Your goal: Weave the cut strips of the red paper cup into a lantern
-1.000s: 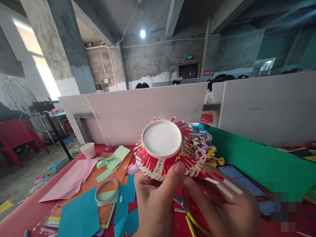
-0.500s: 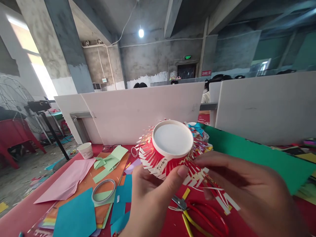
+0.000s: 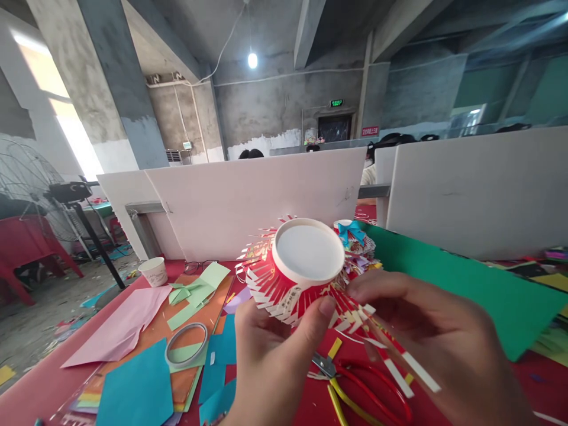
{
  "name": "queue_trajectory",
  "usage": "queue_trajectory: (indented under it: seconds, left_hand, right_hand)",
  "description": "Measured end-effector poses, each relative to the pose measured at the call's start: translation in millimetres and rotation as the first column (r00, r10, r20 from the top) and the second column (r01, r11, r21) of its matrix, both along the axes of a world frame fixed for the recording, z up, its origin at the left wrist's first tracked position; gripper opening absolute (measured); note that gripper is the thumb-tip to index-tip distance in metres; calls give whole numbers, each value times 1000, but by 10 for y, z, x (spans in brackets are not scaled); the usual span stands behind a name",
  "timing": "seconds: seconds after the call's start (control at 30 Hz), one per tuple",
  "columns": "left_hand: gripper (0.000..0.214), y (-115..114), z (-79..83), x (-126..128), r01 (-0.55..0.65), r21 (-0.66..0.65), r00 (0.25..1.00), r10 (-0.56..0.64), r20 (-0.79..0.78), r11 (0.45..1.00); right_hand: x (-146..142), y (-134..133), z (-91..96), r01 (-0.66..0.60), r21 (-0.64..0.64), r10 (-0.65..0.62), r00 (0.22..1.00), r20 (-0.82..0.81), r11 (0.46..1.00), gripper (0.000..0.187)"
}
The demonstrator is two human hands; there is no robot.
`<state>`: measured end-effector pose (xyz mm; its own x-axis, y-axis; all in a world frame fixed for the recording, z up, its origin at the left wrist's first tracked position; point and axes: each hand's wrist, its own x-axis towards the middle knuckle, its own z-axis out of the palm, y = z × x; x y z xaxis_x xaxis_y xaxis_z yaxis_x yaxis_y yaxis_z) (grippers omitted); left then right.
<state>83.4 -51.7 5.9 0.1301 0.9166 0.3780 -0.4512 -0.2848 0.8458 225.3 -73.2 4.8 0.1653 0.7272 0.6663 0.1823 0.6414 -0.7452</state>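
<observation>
Red paper cup (image 3: 306, 266) held upside-down, clamped by left hand (image 3: 275, 355); right hand (image 3: 439, 343) alongside, pinching loose strip (image 3: 399, 361) running rightward.

We count two paper cups (image 3: 306, 266) (image 3: 154, 271), one tape roll (image 3: 186, 344), one pair of scissors (image 3: 355, 384), one pair of glasses (image 3: 202, 265).

Head camera, close, facing forward-down.

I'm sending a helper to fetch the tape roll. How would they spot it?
Look at the red table, left of the left hand. On the orange paper in the spread of coloured sheets lies the tape roll, flat. It is the only clear ring among flat paper.
</observation>
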Motion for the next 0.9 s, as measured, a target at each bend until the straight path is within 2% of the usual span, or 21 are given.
queue_trajectory:
  seconds: [0.07, 0.2, 0.4, 0.6, 0.67, 0.73, 0.83, 0.9]
  left_hand:
    - [7, 10, 2, 6, -11, 12, 1000, 11, -11, 1000]
    - [8, 16, 4, 10, 2, 34, 1000, -2, 11, 999]
    - [4, -5, 6, -17, 49, 17, 999, -49, -10, 999]
    - [13, 23, 22, -10, 140, -46, 990, -141, -14, 989]
    - [8, 43, 16, -20, 117, -89, 991, -122, -46, 989]
    - [7, 63, 15, -53, 97, -123, 990, -108, -90, 988]
    - [6, 82, 27, -142, 190, -124, 973, -203, -108, 974]
    - [6, 87, 40, -209, 230, -82, 954, -241, -178, 970]
  right_hand:
    - [13, 34, -21, -11, 4, 11, 1000, 22, 1000, 38]
    - [-9, 58, -36, -21, 2, 20, 998, 52, 1000, 32]
    - [-44, 0, -24, -134, -83, 134, 991, -5, 987, 24]
    - [-17, 29, -25, -86, -25, 85, 996, -40, 996, 23]
    - [-7, 32, -30, -62, -26, 61, 997, -43, 998, 25]
    - [-8, 31, -39, -50, -47, 47, 996, -72, 998, 27]
    - [-25, 34, -65, -79, -62, 67, 982, -175, 995, 28]
    - [-37, 37, -86, -102, -53, 85, 964, -253, 993, 26]
